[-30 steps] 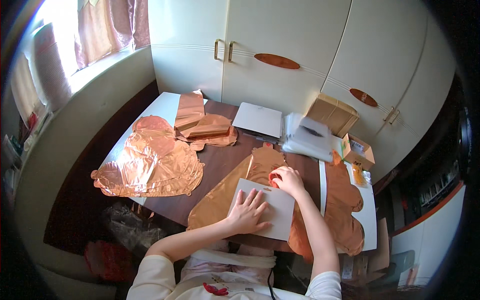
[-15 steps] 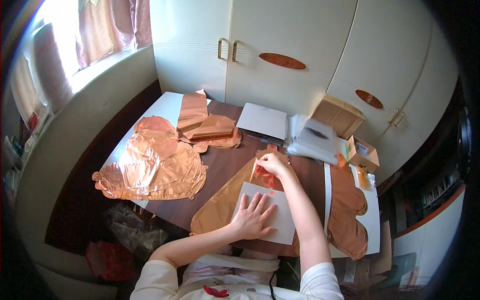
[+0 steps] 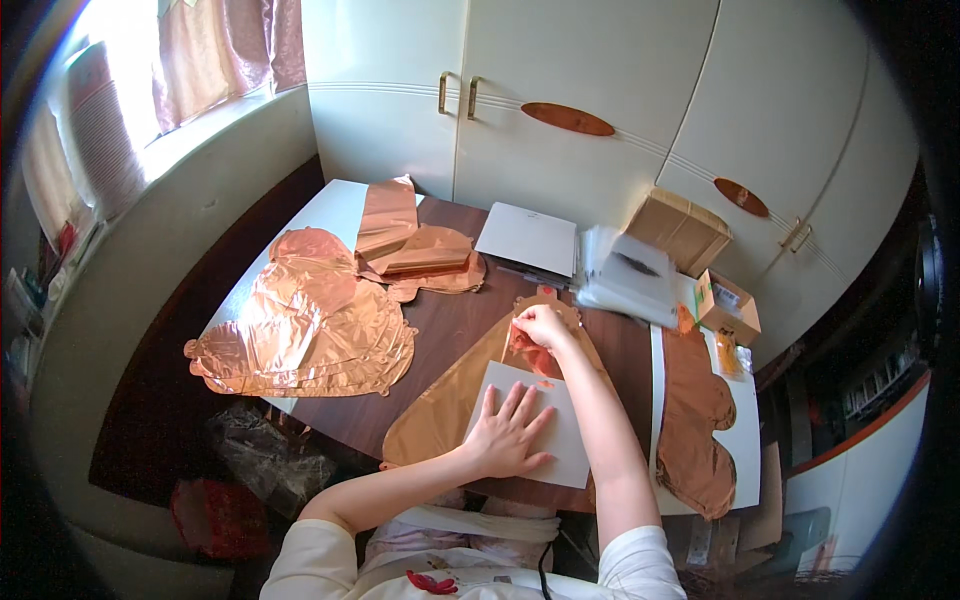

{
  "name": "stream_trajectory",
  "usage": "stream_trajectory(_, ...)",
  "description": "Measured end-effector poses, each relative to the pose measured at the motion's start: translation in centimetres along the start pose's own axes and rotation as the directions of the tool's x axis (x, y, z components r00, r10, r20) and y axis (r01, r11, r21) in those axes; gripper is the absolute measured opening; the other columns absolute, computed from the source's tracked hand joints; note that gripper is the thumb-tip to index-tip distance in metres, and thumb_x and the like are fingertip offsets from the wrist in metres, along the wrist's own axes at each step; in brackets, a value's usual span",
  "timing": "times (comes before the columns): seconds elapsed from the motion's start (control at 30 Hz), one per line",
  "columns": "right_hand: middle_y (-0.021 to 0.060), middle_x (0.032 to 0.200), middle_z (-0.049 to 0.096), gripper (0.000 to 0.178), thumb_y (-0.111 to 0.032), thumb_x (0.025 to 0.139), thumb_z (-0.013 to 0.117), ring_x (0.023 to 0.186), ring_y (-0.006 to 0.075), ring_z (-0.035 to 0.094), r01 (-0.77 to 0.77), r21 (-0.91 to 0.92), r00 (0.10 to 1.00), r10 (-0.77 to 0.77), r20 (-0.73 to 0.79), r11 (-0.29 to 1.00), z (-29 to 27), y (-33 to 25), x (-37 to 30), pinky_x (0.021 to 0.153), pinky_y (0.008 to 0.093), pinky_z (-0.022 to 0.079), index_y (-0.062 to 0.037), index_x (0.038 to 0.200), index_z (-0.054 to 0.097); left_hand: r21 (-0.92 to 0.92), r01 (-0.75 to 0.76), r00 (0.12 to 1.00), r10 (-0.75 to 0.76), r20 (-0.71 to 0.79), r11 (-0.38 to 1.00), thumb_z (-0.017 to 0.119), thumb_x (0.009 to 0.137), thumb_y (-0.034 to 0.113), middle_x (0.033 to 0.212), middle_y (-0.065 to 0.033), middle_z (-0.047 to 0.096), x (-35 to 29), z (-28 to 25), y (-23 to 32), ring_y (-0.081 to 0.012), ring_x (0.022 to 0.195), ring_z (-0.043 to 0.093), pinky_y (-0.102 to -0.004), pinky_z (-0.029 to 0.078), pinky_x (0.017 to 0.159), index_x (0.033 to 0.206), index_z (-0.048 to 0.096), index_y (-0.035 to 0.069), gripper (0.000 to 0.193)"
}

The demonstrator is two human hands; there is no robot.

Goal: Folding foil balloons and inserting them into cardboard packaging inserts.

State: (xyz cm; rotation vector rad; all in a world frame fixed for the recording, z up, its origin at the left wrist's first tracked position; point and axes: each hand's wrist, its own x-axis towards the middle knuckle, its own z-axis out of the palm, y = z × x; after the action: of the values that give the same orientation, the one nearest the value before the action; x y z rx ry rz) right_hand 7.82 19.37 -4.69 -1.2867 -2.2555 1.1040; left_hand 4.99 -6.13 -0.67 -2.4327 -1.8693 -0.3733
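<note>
My left hand (image 3: 508,438) lies flat with spread fingers on a pale grey square card (image 3: 568,455), pressing it onto a copper-coloured foil balloon (image 3: 435,415) that lies flat on the table. Just beyond the card, my right hand (image 3: 542,326) is closed in a pinch over the balloon's narrower far part. A shiny reddish patch (image 3: 541,363) shows below its fingers, between hand and card. What the fingertips hold is hidden by the hand.
Copper foil balloons (image 3: 300,340) are piled at the left, with folded foil (image 3: 430,255) behind. Further back are a white board stack (image 3: 525,235), clear plastic bags (image 3: 625,285) and a cardboard box (image 3: 680,228). Rightward lie more flat foil balloons (image 3: 695,430) and a small open box (image 3: 730,308).
Both hands stay almost in place. The whole view has shifted very slightly; the card and balloon keep their places under my hands.
</note>
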Motion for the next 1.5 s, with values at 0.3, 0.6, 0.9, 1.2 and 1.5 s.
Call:
stream_trajectory(0.3, 0.0072, 0.086, 0.068, 0.024, -0.038, 0.073, 0.067, 0.095, 0.0285, 0.058, -0.007, -0.134, 0.993, -0.009, -0.117, 0.991, 0.1, -1.8, -1.8, 0.084, 0.0450, 0.041, -0.0154, 0.077, 0.071, -0.008, 0.002, 1.000, -0.002, 0.015, 1.000, 0.039, 0.083, 0.060, 0.141, -0.0209, 0.028, 0.1, -0.1, 0.1, -0.0387, 0.132, 0.023, -0.0644, 0.015, 0.100, 0.137, 0.034, 0.014, 0.071)
stream_trajectory(0.6, 0.0115, 0.139, 0.026, 0.109, -0.061, 0.048, 0.077, 0.132, 0.0301, 0.020, 0.236, -0.511, 0.972, -0.197, 0.131, 0.827, -1.3, -5.2, -7.0, 0.104, 0.0533, 0.008, -0.0226, 0.137, 0.028, 0.028, 0.006, 1.000, -0.006, 0.020, 1.000, 0.037, 0.082, 0.063, 0.141, -0.0218, 0.029, -0.1, 0.2, -0.2, -0.0399, 0.130, 0.026, -0.0655, 0.017, 0.098, 0.139, 0.031, 0.015, 0.074)
stream_trajectory(0.9, 0.0099, 0.142, 0.020, 0.108, -0.064, 0.051, 0.074, 0.133, 0.0315, 0.017, 0.111, -0.358, 0.989, -0.138, -0.050, 0.927, -0.3, -2.5, -3.3, 0.103, 0.0597, 0.007, -0.0249, 0.138, 0.025, 0.001, 0.004, 0.999, -0.004, 0.045, 1.000, 0.038, 0.083, 0.061, 0.142, -0.0212, 0.027, 0.2, 0.1, -0.1, -0.0392, 0.132, 0.024, -0.0655, 0.016, 0.099, 0.139, 0.030, 0.015, 0.073)
stream_trajectory(1.2, 0.0109, 0.132, 0.034, 0.096, -0.070, 0.055, 0.067, 0.127, 0.0327, 0.026, 0.026, -0.536, 0.960, -0.171, -0.222, 0.844, -0.7, -4.1, -0.8, 0.102, 0.0605, 0.011, -0.0213, 0.132, 0.038, 0.006, 0.021, 0.997, -0.021, 0.071, 1.000, 0.039, 0.082, 0.062, 0.142, -0.0207, 0.027, 0.2, -0.5, -0.1, -0.0390, 0.132, 0.024, -0.0655, 0.017, 0.098, 0.139, 0.031, 0.015, 0.074)
stream_trajectory(1.5, 0.0076, 0.120, 0.046, 0.054, -0.048, 0.073, 0.066, 0.114, 0.0292, 0.042, 0.117, -0.469, 0.795, -0.366, -0.484, 0.875, -1.6, -1.2, 0.6, 0.094, 0.0495, 0.032, -0.0164, 0.114, 0.054, 0.002, 0.006, 0.999, -0.006, 0.053, 1.000, 0.039, 0.082, 0.061, 0.141, -0.0218, 0.028, 0.1, -0.1, 0.3, -0.0392, 0.131, 0.026, -0.0656, 0.017, 0.098, 0.137, 0.033, 0.014, 0.072)
